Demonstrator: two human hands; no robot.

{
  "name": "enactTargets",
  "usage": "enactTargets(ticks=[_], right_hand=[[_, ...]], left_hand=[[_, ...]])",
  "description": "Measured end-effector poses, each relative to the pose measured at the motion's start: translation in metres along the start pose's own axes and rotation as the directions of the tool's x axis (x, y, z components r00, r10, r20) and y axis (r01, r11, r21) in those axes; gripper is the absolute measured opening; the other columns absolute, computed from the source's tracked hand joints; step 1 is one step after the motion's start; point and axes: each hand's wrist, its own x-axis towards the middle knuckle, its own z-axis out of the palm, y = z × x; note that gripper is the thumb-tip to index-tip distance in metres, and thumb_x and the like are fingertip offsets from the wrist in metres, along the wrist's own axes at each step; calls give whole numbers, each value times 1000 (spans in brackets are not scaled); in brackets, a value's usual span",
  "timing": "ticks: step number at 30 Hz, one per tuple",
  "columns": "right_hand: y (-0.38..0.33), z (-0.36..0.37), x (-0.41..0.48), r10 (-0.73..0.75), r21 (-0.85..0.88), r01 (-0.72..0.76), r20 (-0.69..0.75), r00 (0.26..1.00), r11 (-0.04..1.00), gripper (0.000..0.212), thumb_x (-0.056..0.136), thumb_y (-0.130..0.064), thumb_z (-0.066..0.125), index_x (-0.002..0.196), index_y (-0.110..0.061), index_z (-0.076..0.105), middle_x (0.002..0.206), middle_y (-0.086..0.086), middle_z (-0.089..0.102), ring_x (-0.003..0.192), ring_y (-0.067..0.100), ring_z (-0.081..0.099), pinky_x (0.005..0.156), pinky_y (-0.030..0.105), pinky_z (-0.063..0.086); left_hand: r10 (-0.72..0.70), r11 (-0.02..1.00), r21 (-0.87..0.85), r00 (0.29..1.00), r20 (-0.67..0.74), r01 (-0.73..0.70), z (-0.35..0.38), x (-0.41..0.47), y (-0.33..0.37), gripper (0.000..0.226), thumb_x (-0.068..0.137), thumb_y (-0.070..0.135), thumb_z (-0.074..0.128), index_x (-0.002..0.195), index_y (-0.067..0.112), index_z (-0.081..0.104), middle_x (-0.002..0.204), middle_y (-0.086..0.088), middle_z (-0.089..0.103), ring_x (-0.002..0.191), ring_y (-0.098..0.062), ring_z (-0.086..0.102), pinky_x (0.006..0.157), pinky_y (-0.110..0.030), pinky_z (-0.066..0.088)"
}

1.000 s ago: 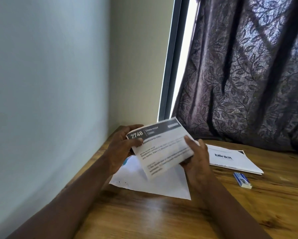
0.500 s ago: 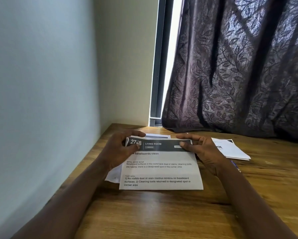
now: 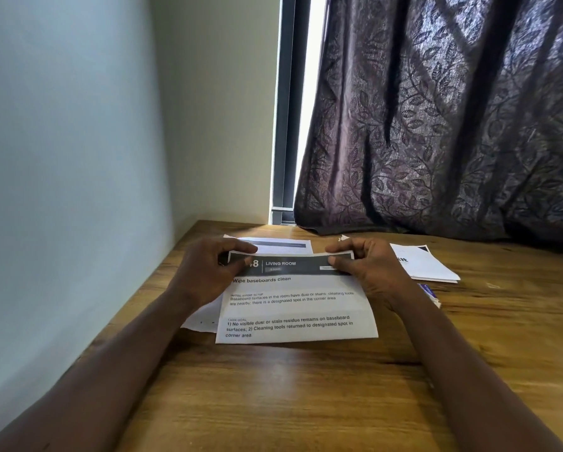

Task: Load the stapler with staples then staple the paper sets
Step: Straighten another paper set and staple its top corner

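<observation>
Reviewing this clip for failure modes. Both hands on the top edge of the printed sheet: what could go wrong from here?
1. The left hand and right hand pinch only the top edge of the printed sheet; it may skew over the loose sheets under it, giving a misaligned set.
2. No stapler is visible; it must be found first.
3. The small blue box lies by the right forearm, which could knock it.

A white printed sheet [image 3: 296, 308] with a dark header band reading "LIVING ROOM" lies near the middle, its far edge lifted. Other white sheets [image 3: 275, 246] lie under and beyond it. A folded paper set [image 3: 423, 265] lies to the right, a small blue-and-white staple box [image 3: 431, 293] just nearer.
</observation>
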Motion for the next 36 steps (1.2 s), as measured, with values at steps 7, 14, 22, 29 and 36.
enactTargets(ticks=[7, 14, 22, 29, 36], right_hand=[[-1, 47, -22, -130, -853, 67, -2, 992, 518, 20, 90, -22, 65, 109, -28, 69, 116, -2, 67, 112, 23, 58, 96, 39, 43], [15, 49, -32, -175, -855, 112, 25, 984, 506, 31, 99, -22, 47, 122, -27, 67, 120, 4, 57, 114, 25, 49, 95, 41, 42], [15, 53, -33, -201, -901, 142, 63, 978, 410, 29, 101, -30, 45, 115, -20, 69, 123, 7, 56, 116, 26, 48, 95, 43, 42], [10, 50, -35, -173, -902, 176, 116, 978, 394, 26, 98, -28, 55, 120, -18, 65, 131, 10, 53, 121, 28, 45, 97, 41, 44], [12, 48, -35, -182, -880, 172, 100, 978, 443, 25, 100, -25, 52, 117, -15, 67, 130, 10, 53, 120, 27, 45, 99, 43, 45]], left_hand=[[0, 890, 449, 983, 181, -83, 8, -9, 11, 25, 89, 22, 73, 110, 33, 77, 100, 9, 73, 91, -16, 66, 79, -30, 48], [-29, 770, 629, 978, 204, -108, 9, -11, 15, 24, 94, 34, 62, 116, 39, 72, 112, 6, 69, 108, -21, 64, 92, -40, 46], [-75, 599, 789, 971, 225, -137, 29, -24, 66, 30, 101, 40, 48, 119, 27, 69, 133, 5, 62, 120, -19, 58, 100, -43, 39], [-228, 826, 555, 845, 483, -95, 74, -38, 99, 50, 109, 37, 31, 153, 15, 37, 163, -8, 34, 152, -24, 29, 124, -49, 23], [-417, 745, 659, 698, 582, -105, 27, -46, 70, 65, 106, 56, 12, 161, 29, -8, 170, 8, -12, 156, -11, -13, 128, -42, -4]])
